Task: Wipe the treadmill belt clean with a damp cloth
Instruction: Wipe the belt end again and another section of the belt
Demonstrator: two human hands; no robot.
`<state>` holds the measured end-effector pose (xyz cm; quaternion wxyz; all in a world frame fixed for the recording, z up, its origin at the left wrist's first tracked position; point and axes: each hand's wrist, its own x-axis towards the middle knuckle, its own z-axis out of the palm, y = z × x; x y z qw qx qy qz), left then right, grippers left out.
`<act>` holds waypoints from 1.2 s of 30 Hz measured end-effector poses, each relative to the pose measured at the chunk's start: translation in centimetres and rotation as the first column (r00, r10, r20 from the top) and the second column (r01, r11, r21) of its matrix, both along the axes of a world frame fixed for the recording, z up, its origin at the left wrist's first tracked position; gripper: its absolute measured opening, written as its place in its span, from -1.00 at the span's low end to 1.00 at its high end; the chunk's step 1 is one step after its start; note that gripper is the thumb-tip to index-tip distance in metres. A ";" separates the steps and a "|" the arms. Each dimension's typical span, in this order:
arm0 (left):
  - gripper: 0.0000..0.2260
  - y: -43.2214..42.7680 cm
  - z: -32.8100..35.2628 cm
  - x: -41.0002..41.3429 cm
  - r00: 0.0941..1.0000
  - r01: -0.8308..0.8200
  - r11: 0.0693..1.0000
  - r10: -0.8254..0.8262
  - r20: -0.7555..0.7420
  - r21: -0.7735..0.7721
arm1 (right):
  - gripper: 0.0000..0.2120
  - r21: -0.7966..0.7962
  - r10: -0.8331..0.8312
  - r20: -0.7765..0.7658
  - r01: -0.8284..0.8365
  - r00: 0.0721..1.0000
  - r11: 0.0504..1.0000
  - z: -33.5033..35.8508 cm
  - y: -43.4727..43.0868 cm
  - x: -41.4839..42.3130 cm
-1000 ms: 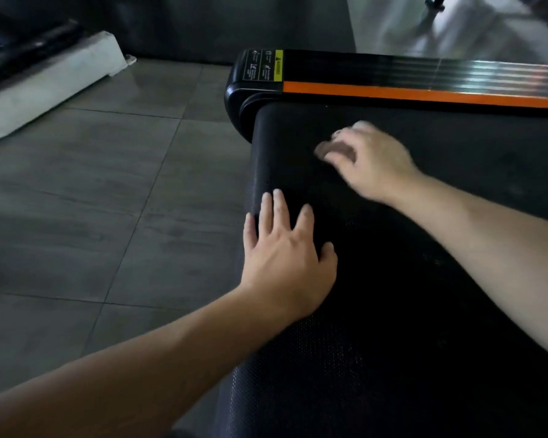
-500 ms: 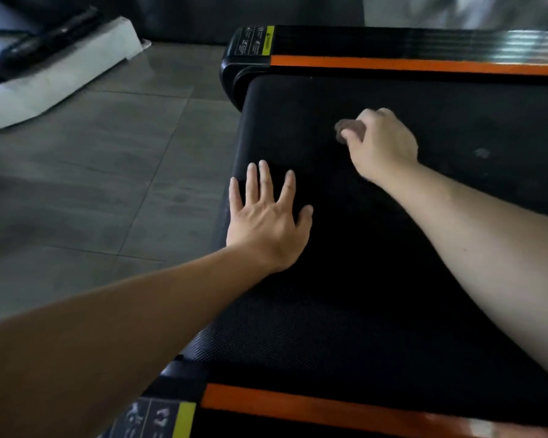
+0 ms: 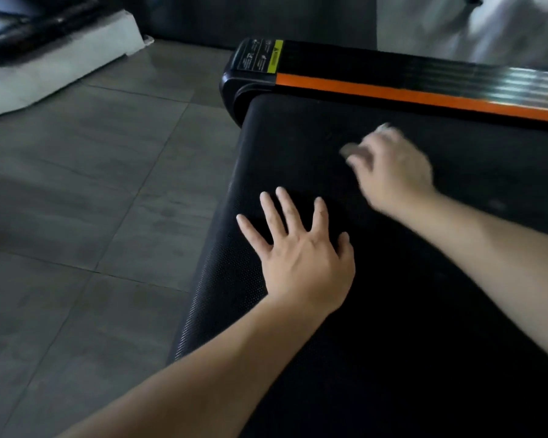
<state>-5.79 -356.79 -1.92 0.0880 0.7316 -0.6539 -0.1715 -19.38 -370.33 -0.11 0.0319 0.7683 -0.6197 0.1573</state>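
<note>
**Grey tiled floor (image 3: 76, 216) and black textured treadmill belt (image 3: 393, 327), seen from above**

The floor fills the left half of the view. At far left, a white foam block (image 3: 60, 67) lies on the tiles. The belt takes up the right half. Along its far edge runs a glossy black side rail with an orange stripe (image 3: 393, 90), and a yellow-and-black warning label (image 3: 261, 56) sits at the rail's left end.

The person's left hand (image 3: 301, 263) lies palm down on the belt near its left end, fingers straight and spread, holding nothing. The right hand (image 3: 393, 172) is blurred. It is farther away and to the right, over the belt near the rail, well apart from the left hand. Its fingers curl round a small grey-brown wad of cloth (image 3: 350, 150), which shows at the fingertips, down against the belt.
</note>
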 end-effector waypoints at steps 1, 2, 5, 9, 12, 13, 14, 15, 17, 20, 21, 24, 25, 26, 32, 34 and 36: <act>-0.40 0.0 -0.2 -0.2 0.999 -0.021 1.000 0.022 0.030 -0.018 | -0.72 0.013 0.135 0.032 -0.135 0.990 0.991 -0.3 0.7 0.8; -0.40 0.0 -0.4 -0.3 0.998 -0.032 0.999 0.034 0.052 -0.035 | -0.71 0.018 0.239 0.030 -0.239 0.971 0.971 -0.4 0.4 1.3; -0.39 0.1 -0.9 -0.5 0.995 -0.030 0.997 0.036 0.089 -0.064 | -0.59 -0.035 0.191 -0.005 -0.191 0.982 0.981 0.2 -5.3 1.4; -0.39 0.1 -1.2 -0.8 0.991 -0.028 0.996 0.038 0.126 -0.082 | -0.65 -0.040 -0.058 0.048 0.060 0.997 0.997 0.5 -10.3 0.9; -0.40 0.0 -1.3 -0.9 0.986 -0.052 0.995 0.065 0.155 -0.081 | -0.70 -0.004 0.272 -0.006 -0.272 0.962 0.962 -0.5 -6.6 1.2; -0.40 -0.1 -1.3 -1.0 0.985 -0.052 0.996 0.064 0.161 -0.078 | -0.69 0.011 0.355 0.010 -0.355 0.935 0.935 -0.6 -6.0 0.1; -0.40 -0.1 -1.3 -1.0 0.984 -0.052 0.996 0.064 0.166 -0.077 | -0.67 0.019 0.375 0.004 -0.375 0.927 0.927 -0.4 -6.2 -1.2; -0.40 -0.1 -1.3 -1.0 0.983 -0.053 0.995 0.065 0.170 -0.079 | -0.65 0.017 0.307 0.004 -0.307 0.952 0.952 0.2 -7.0 -2.4; -0.39 0.0 -1.3 -1.1 0.983 -0.052 0.995 0.066 0.170 -0.081 | -0.67 0.049 0.016 0.066 -0.019 0.998 0.999 1.5 -9.0 -4.4; -0.39 0.0 -1.4 -1.0 0.981 -0.064 0.994 0.078 0.176 -0.084 | -0.69 0.031 0.056 0.081 -0.058 0.995 0.998 0.6 -6.8 -2.4; -0.39 0.0 -1.4 -1.0 0.980 -0.066 0.994 0.081 0.180 -0.088 | -0.70 0.034 0.179 0.088 -0.183 0.980 0.983 0.2 -4.7 -1.3; -0.40 0.0 -1.3 -1.1 0.980 -0.068 0.994 0.083 0.181 -0.087 | -0.72 0.068 0.433 0.107 -0.441 0.895 0.895 -0.3 -1.1 -2.2; -0.40 0.0 -1.2 -1.1 0.981 -0.071 0.994 0.085 0.176 -0.081 | -0.72 0.057 0.377 0.085 -0.382 0.922 0.922 0.1 -1.9 -3.2; -0.39 0.1 -1.2 -1.1 0.982 -0.074 0.994 0.086 0.167 -0.079 | -0.73 0.054 0.245 0.073 -0.249 0.967 0.967 0.6 -3.1 -4.1; -0.40 1.4 0.0 -0.1 0.995 -0.052 0.994 0.060 0.079 -0.095 | -0.74 0.101 0.237 0.125 -0.250 0.963 0.963 0.1 1.7 -2.2; -0.40 3.5 0.0 0.4 0.996 -0.032 0.995 0.040 0.084 -0.094 | -0.75 0.128 0.415 0.150 -0.434 0.897 0.892 -0.3 5.2 -3.0; -0.38 6.0 -0.2 0.7 0.991 -0.058 0.996 0.065 0.115 -0.063 | -0.72 0.081 0.412 0.085 -0.419 0.907 0.905 -0.1 4.7 -4.7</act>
